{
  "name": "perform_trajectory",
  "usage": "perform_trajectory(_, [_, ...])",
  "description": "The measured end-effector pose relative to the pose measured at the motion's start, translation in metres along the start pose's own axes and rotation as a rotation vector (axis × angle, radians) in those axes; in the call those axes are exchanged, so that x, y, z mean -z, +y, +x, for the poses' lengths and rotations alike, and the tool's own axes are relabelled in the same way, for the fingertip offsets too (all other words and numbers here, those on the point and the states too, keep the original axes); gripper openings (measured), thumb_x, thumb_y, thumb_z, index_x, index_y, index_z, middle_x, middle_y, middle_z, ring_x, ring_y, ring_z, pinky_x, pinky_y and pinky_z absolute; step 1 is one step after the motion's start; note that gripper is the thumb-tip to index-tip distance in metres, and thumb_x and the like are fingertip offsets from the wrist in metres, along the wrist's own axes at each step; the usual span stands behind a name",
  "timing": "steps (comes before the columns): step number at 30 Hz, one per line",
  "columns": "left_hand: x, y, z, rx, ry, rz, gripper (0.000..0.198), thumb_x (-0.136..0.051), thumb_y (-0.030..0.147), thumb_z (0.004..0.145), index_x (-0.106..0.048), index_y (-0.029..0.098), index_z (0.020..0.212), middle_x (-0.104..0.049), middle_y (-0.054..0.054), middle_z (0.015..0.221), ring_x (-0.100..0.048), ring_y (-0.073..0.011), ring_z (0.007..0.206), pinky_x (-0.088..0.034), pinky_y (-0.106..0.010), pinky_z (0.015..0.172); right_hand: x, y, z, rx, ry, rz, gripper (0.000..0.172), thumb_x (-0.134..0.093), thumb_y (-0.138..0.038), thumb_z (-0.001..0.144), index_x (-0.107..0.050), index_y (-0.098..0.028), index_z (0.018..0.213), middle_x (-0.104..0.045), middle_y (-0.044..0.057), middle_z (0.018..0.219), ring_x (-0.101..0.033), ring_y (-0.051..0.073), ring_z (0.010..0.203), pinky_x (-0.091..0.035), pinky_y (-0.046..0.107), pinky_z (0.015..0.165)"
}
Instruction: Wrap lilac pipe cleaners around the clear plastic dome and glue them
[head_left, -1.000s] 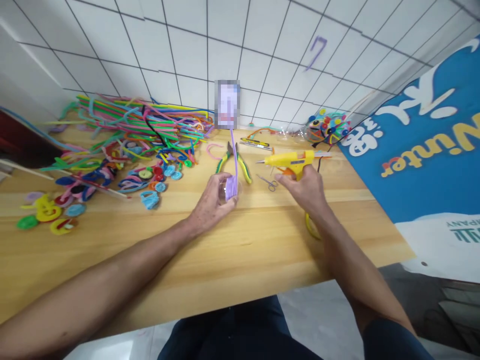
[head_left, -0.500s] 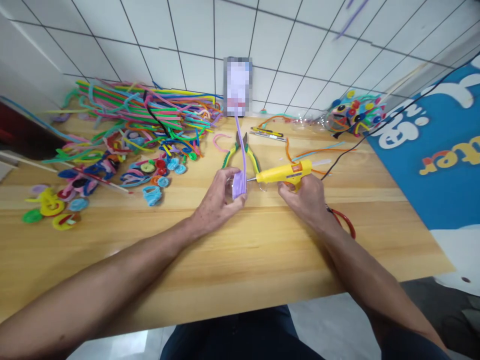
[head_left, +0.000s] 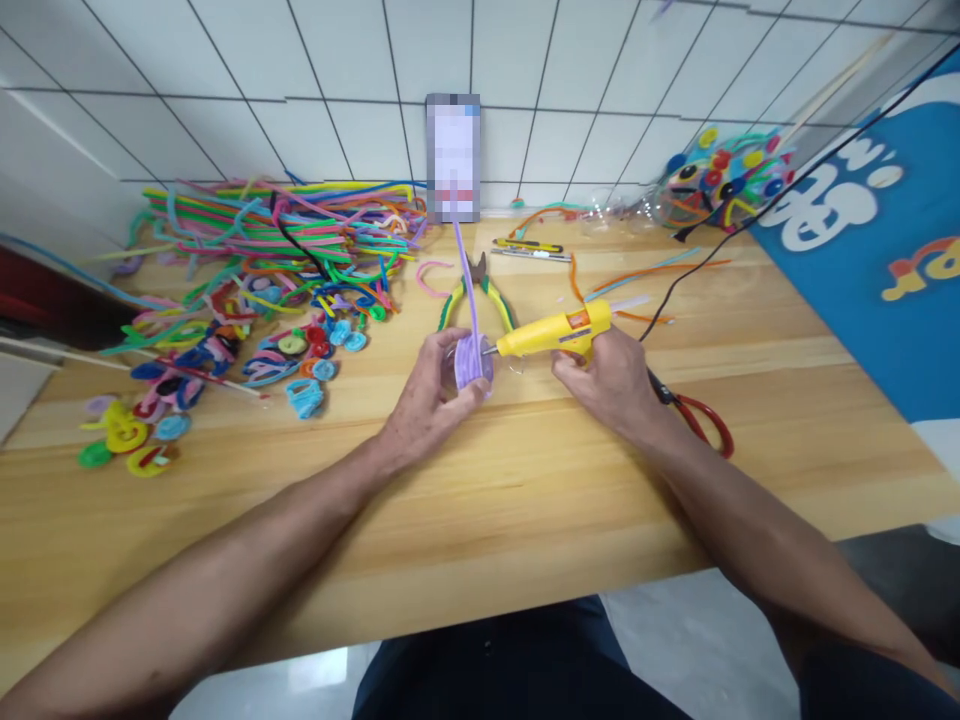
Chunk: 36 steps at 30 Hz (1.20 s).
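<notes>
My left hand grips a clear plastic piece wound with a purple pipe cleaner, thumb on the near side. The strand's loose end runs up and away toward the wall. A yellow hot glue gun is held in my right hand, its metal nozzle pointing left and at the edge of the purple winding. Whether the nozzle touches the winding I cannot tell. Pliers with yellow-green handles lie just behind the winding. Red-handled scissors lie beside my right wrist, partly covered by it.
Bundled pipe cleaners and several small coiled shapes cover the left side. A phone leans on the tiled wall. A yellow cutter lies behind the pliers. At the back right sit a decorated clear bottle and a black cord.
The purple winding has turned slightly in my left hand, showing more of its clear round end. The glue gun's nozzle is now closer against it. The whole view has shifted a little.
</notes>
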<state>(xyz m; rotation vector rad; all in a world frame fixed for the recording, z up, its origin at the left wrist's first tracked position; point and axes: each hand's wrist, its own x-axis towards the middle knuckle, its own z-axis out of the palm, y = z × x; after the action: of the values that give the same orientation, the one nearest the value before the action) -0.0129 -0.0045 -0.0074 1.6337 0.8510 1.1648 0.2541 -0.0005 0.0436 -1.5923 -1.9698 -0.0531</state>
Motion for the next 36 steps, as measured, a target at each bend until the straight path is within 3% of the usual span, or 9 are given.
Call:
perform_trajectory(6, [0.002, 0.004, 0.0, 0.031, -0.014, 0.023, 0.06, -0.078, 0.047, 0.1, -0.047, 0.029, 0.148, -0.064, -0.011, 0.143, -0.067, -0.0263, 0.126, -0.059, -0.051, 0.114, -0.004, 0.002, -0.003, 0.025, 0.023, -0.008, 0.005, -0.061, -0.024, 0.08, -0.062, -0.023, 0.084, -0.071, 0.007, 0.077, -0.065, 0.023, 0.068, -0.047, 0.034, 0.063])
perform_trajectory(16, [0.002, 0.01, 0.002, 0.033, -0.059, -0.016, 0.059, -0.078, 0.05, 0.101, -0.043, 0.03, 0.145, -0.064, -0.009, 0.141, -0.069, -0.0241, 0.124, -0.061, -0.046, 0.11, -0.011, 0.005, -0.005, 0.137, 0.085, -0.012, 0.012, -0.061, -0.018, 0.083, -0.063, -0.023, 0.094, -0.074, 0.007, 0.088, -0.07, 0.025, 0.081, -0.052, 0.034, 0.07])
perform_trajectory(30, [0.003, 0.013, 0.002, 0.059, -0.058, 0.004, 0.062, -0.078, 0.057, 0.1, -0.042, 0.031, 0.143, -0.066, -0.01, 0.141, -0.07, -0.0249, 0.124, -0.062, -0.049, 0.111, -0.002, -0.002, -0.006, 0.039, -0.019, 0.009, 0.008, -0.062, -0.02, 0.079, -0.063, -0.024, 0.087, -0.074, 0.007, 0.084, -0.069, 0.026, 0.078, -0.051, 0.035, 0.07])
perform_trajectory(36, [0.004, 0.011, 0.002, 0.056, -0.067, 0.01, 0.063, -0.077, 0.06, 0.1, -0.042, 0.032, 0.144, -0.064, -0.009, 0.143, -0.07, -0.0255, 0.126, -0.062, -0.048, 0.11, -0.004, -0.001, -0.007, 0.031, -0.007, 0.018, 0.008, -0.062, -0.019, 0.079, -0.061, -0.025, 0.085, -0.074, 0.007, 0.085, -0.069, 0.026, 0.08, -0.052, 0.036, 0.071])
